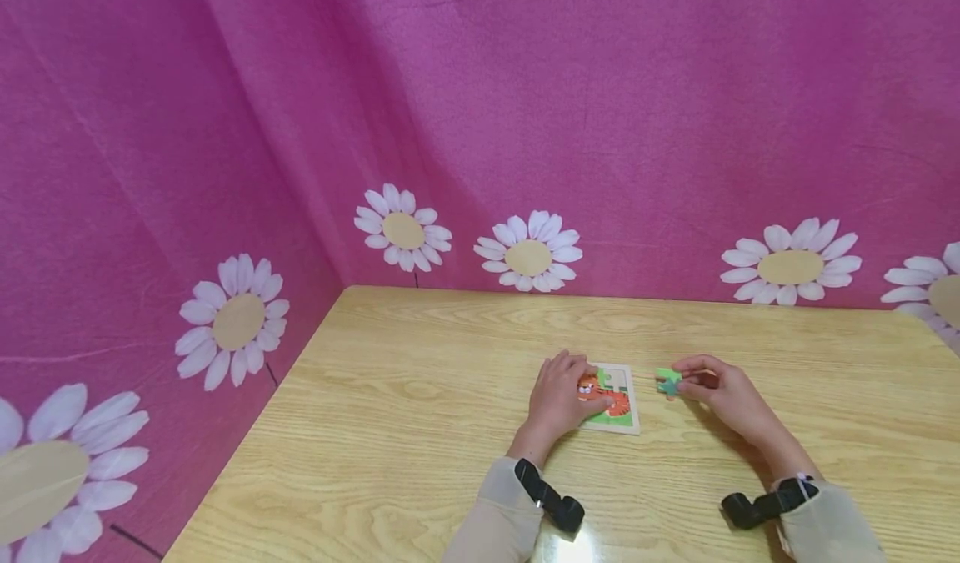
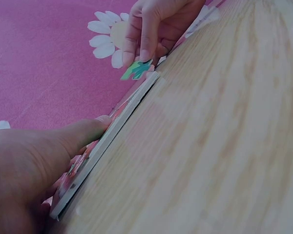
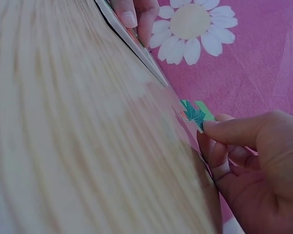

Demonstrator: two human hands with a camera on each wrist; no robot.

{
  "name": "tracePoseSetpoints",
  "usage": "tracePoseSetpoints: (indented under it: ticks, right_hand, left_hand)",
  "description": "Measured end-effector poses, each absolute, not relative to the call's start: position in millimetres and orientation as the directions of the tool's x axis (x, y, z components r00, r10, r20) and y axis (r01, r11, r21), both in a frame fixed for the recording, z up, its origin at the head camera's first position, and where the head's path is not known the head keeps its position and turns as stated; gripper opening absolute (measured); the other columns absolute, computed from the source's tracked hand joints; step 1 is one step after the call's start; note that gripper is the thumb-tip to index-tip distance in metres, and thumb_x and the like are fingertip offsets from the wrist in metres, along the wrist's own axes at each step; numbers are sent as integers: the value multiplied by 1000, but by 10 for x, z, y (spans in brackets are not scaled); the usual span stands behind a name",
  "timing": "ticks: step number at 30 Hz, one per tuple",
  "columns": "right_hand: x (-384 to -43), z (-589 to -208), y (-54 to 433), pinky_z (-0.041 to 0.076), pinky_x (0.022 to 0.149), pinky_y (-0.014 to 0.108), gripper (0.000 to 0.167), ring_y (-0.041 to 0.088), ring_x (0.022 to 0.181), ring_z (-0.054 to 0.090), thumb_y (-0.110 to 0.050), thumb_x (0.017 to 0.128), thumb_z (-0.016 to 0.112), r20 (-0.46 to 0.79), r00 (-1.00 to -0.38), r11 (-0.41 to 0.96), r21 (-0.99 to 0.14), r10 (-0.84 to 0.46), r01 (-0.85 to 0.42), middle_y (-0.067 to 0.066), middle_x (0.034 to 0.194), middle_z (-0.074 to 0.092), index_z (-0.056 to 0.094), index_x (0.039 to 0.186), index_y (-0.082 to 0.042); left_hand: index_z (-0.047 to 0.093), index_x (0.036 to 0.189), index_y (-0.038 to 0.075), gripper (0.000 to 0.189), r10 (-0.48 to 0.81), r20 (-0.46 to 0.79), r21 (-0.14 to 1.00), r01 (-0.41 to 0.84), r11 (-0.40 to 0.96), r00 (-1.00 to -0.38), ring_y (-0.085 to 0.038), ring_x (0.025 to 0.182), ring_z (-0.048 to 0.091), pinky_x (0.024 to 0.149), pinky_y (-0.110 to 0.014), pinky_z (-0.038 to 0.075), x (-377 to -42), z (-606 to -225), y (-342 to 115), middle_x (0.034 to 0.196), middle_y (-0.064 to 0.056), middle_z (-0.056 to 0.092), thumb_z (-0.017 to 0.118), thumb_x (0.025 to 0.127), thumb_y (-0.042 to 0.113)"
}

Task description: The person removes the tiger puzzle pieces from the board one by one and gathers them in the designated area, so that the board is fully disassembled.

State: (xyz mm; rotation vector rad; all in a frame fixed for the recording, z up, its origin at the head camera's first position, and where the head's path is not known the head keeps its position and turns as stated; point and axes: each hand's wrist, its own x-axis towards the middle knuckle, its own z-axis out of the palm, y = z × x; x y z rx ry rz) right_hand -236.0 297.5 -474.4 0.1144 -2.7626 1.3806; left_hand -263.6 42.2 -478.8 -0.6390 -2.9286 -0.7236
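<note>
Right hand: green piece pinched between thumb and fingers, held just right of puzzle. Puzzle, on table, touched by spread left hand. Piece could be dropped if pinch slackens; puzzle could be skewed by uneven thumb pressure.

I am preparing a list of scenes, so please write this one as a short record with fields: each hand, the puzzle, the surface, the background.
Left hand: left hand rests on the puzzle board, thumb across its picture
Right hand: right hand pinches a green puzzle piece with a darker leaf
Puzzle: pale frame, orange striped animal, unfilled spot toward the far right corner
Piece position: right of the board, apart from it
Surface: wood-grain table
Background: magenta cloth with white flowers
</note>
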Motion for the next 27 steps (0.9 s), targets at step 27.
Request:
tracePoseSetpoints:
  ticks: [27]
  right_hand:
    - [-2364, -4771, 2992, 47, 66, 14, 26, -4, 80, 53, -6, 94, 63, 102, -994, 641, -761, -33, -99, 14, 104, 65, 61, 118, 2]
  left_hand:
    - [63, 128, 22, 51, 378, 167, 455, 411, 790, -911, -20, 144, 38, 123, -39, 28, -2623, -4776, 416, 142, 4, 54, 72, 85, 48]
